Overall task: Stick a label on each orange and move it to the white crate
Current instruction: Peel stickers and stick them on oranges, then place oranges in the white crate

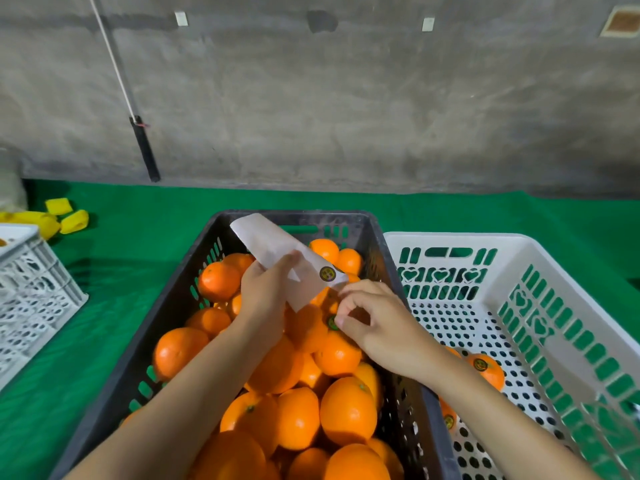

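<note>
A dark grey crate (221, 233) in the middle is full of several oranges (348, 410). Over it my left hand (265, 289) holds a white label strip (273, 247) with one round dark sticker (327, 273) near its lower end. My right hand (372, 320) pinches a round label (332, 322) between thumb and forefinger, just below the strip's end and right above an orange (337, 355). To the right stands the white crate (512, 251), with two labelled oranges (486, 368) on its holed floor.
A green cloth (138, 216) covers the table up to a concrete wall. Another white crate (31, 292) stands at the left edge, with yellow rolls (69, 220) behind it. A black-handled cord (143, 147) hangs against the wall.
</note>
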A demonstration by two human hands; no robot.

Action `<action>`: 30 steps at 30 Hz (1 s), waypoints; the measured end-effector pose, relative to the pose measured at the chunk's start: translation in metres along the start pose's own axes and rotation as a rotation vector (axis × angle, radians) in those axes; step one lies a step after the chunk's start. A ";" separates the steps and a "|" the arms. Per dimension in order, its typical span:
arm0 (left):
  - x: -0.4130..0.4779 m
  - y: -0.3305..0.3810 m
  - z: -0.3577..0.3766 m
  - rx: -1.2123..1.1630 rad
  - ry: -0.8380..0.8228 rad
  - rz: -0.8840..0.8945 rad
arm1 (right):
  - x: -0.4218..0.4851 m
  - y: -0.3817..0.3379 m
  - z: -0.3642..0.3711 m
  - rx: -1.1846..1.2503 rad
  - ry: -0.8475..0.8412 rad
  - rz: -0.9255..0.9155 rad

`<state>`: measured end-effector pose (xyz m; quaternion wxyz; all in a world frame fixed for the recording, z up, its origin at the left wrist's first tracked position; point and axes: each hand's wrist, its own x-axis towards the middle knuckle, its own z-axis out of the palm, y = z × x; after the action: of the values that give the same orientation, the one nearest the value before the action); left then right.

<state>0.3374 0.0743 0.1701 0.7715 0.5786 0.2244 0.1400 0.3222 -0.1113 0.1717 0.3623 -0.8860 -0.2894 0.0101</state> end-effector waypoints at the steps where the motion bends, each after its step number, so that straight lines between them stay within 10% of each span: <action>1: 0.000 0.000 -0.001 -0.010 0.012 -0.008 | -0.001 0.002 0.001 -0.106 -0.032 -0.035; 10: 0.002 -0.002 0.001 0.006 0.007 -0.012 | 0.002 0.009 0.009 -0.479 -0.288 -0.104; 30: 0.002 -0.005 0.003 0.003 -0.037 0.000 | 0.001 0.011 0.013 -0.384 -0.113 -0.004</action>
<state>0.3408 0.0715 0.1657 0.7745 0.5825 0.2103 0.1292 0.3256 -0.1094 0.1551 0.1698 -0.9363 -0.3074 0.0036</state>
